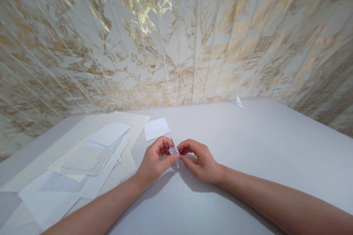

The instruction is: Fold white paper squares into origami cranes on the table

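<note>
A small folded piece of white paper (173, 149) is held up just above the table, between my two hands. My left hand (159, 157) is closed on it, thumb in front and fingers curled behind. From the other side, my right hand (199, 159) pinches the paper's edge between thumb and index finger. The fingers cover part of the paper, so its full shape cannot be made out. Just behind my left hand lies a flat white paper square (157, 129).
Loose sheets (82, 158), some with writing, are piled on the left of the white table (248, 147). A small folded paper figure (239, 102) stands near the back edge at right. Behind the table hangs a white and gold patterned curtain (176, 44).
</note>
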A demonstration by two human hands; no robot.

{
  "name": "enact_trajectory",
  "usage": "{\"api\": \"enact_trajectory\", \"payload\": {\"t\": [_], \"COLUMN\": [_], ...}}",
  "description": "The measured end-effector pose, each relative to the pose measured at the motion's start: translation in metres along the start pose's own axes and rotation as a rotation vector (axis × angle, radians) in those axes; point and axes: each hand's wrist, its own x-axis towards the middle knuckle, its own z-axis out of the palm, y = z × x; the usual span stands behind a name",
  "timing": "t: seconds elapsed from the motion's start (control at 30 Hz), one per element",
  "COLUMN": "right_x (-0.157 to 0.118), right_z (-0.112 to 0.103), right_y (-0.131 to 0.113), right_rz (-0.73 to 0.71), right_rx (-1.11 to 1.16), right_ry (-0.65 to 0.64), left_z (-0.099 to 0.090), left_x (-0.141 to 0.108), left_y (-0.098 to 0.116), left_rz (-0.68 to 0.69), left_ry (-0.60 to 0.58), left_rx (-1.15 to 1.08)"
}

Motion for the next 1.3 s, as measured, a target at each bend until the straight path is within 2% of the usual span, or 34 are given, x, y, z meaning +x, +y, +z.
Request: {"api": "enact_trajectory", "payload": {"t": [0.23,0.4,0.7,0.8,0.93,1.03,1.2,1.3], "right_x": [-0.001,-0.0005,0.0016,0.0019,0.0027,0.0035,0.0039,0.0038], "right_z": [0.0009,0.002,0.0033,0.0035,0.0029,0.0031,0.0047,0.0056], "right_y": [-0.0002,0.0019,-0.0011,-0.0037,-0.0068,-0.0064,-0.0035,-0.0022], "right_rz": [-0.055,0.002,0.155,0.134,0.063,0.079,0.254,0.309], "right_rx": [-0.056,-0.039,0.107,0.071,0.028,0.077,0.126,0.106], "right_ry": [-0.007,0.016,0.013,0.015,0.033,0.069,0.028,0.059], "left_z": [0.0016,0.0014,0.0011,0.0018,0.0019,0.0029,0.0065,0.0072], "left_x": [-0.0009,-0.0002,0.0,-0.0017,-0.0026,-0.003,-0.0023,-0.0007], "left_y": [0.0036,0.004,-0.0002,0.0015,0.0034,0.0039,0.0039,0.0047], "left_rz": [-0.046,-0.068,0.039,0.104,0.12,0.081,-0.081,-0.177], "left_ry": [0.041,0.043,0.07,0.063,0.09,0.121,0.099,0.074], "left_rx": [-0.014,-0.054,0.163,0.232,0.213,0.111,-0.095,-0.132]}}
